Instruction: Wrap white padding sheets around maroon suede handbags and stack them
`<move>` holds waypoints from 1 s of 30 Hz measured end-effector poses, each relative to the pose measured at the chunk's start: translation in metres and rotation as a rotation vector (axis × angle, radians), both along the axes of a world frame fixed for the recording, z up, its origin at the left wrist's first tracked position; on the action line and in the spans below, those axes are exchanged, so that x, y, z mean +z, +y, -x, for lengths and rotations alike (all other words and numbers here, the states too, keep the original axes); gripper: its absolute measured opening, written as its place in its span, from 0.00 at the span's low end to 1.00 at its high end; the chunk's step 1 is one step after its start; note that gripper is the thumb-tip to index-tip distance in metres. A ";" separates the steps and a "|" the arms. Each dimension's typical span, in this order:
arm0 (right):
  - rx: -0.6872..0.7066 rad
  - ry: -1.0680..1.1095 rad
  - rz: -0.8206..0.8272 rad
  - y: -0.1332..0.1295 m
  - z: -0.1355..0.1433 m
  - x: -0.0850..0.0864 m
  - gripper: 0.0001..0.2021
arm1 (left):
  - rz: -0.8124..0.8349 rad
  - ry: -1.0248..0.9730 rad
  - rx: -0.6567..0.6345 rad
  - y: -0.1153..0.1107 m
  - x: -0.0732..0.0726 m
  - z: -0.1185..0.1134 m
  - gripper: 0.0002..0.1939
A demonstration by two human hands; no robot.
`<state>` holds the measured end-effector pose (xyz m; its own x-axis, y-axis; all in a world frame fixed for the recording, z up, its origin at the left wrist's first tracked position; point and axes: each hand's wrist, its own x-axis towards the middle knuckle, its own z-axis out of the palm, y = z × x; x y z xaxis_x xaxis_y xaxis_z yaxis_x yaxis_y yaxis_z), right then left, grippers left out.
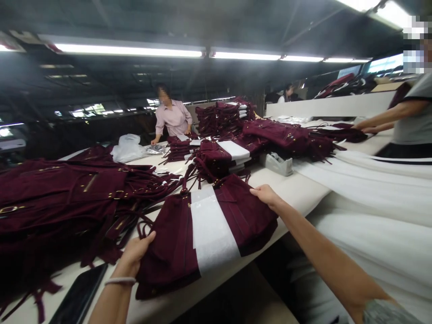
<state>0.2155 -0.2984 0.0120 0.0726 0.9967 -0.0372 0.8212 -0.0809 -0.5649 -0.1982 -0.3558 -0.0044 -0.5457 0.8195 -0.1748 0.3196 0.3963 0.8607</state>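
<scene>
A burgundy handbag (168, 238) lies at the table's front edge with a white paper band (214, 225) wrapped around its middle. My left hand (137, 249) grips the bag's left side, thumb on top, fingers hidden behind it. On the far right side, my right hand (266, 195) pinches the bag's upper edge. Dark straps stick out at the bag's left and top. Just behind stands a stack of banded burgundy bags (212, 157). To the left spreads a large heap of burgundy bags (67, 189) with gold-coloured buckles and zips.
A black phone (79, 294) lies at front left. A grey tape dispenser (278, 164) stands behind my right hand. White sheeting (367, 216) hangs at the right. One person (172, 117) works across the table, another (416, 108) at the right. A clear plastic bag (130, 148) lies beyond the heap.
</scene>
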 end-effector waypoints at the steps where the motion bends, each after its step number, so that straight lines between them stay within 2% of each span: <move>1: 0.003 0.050 0.020 -0.001 -0.004 -0.005 0.19 | 0.041 -0.227 0.046 -0.006 -0.006 0.002 0.07; 2: 0.006 0.090 0.043 -0.002 -0.007 -0.011 0.18 | 0.098 -0.406 0.073 -0.010 -0.011 0.004 0.07; 3: 0.006 0.117 0.064 -0.002 -0.008 -0.017 0.17 | 0.151 -0.493 0.079 -0.014 -0.015 0.005 0.08; 4: 0.003 0.133 0.082 -0.002 -0.009 -0.023 0.15 | 0.154 -0.478 0.083 -0.016 -0.018 0.005 0.09; 7: -0.039 0.120 0.104 0.001 -0.011 -0.037 0.13 | 0.100 -0.122 0.050 -0.015 -0.019 0.004 0.07; 9: -0.068 0.068 0.090 0.003 -0.012 -0.040 0.12 | 0.068 0.110 0.035 -0.012 -0.017 0.000 0.04; 11: -0.076 -0.007 0.058 0.001 -0.014 -0.038 0.13 | 0.045 0.227 0.066 -0.014 -0.016 -0.007 0.10; 13: -0.050 -0.079 0.011 -0.004 -0.017 -0.035 0.20 | -0.021 0.391 0.080 -0.021 -0.016 -0.019 0.17; 14: 0.002 -0.132 -0.048 -0.006 -0.018 -0.035 0.24 | -0.078 0.493 0.067 -0.026 -0.016 -0.026 0.20; 15: 0.075 -0.182 -0.118 -0.007 -0.020 -0.036 0.27 | -0.170 0.681 -0.001 -0.031 -0.017 -0.033 0.22; 17: 0.337 -0.340 -0.383 -0.001 -0.027 -0.042 0.27 | -0.309 1.005 -0.199 -0.037 -0.018 -0.043 0.26; 19: 0.569 -0.394 -0.528 0.013 -0.033 -0.055 0.26 | -0.338 1.159 -0.430 -0.037 -0.019 -0.046 0.26; 21: 0.712 -0.373 -0.538 0.029 -0.040 -0.070 0.27 | -0.307 1.199 -0.591 -0.035 -0.020 -0.044 0.25; 23: 0.769 -0.336 -0.499 0.042 -0.045 -0.084 0.29 | -0.245 1.172 -0.671 -0.032 -0.022 -0.040 0.26; 26: 0.745 -0.280 -0.410 0.051 -0.049 -0.100 0.32 | -0.120 1.063 -0.640 -0.025 -0.027 -0.031 0.28; 28: 0.682 -0.226 -0.350 0.052 -0.049 -0.106 0.33 | -0.047 0.997 -0.583 -0.019 -0.033 -0.024 0.29; 30: 0.598 -0.182 -0.374 0.051 -0.047 -0.108 0.32 | 0.008 0.951 -0.569 -0.012 -0.038 -0.016 0.30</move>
<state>0.2623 -0.2474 -0.0962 -0.5157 0.8117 0.2742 0.7485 0.5825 -0.3170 -0.1819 -0.3677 -0.0420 -0.0039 0.9940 0.1096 0.9861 -0.0144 0.1654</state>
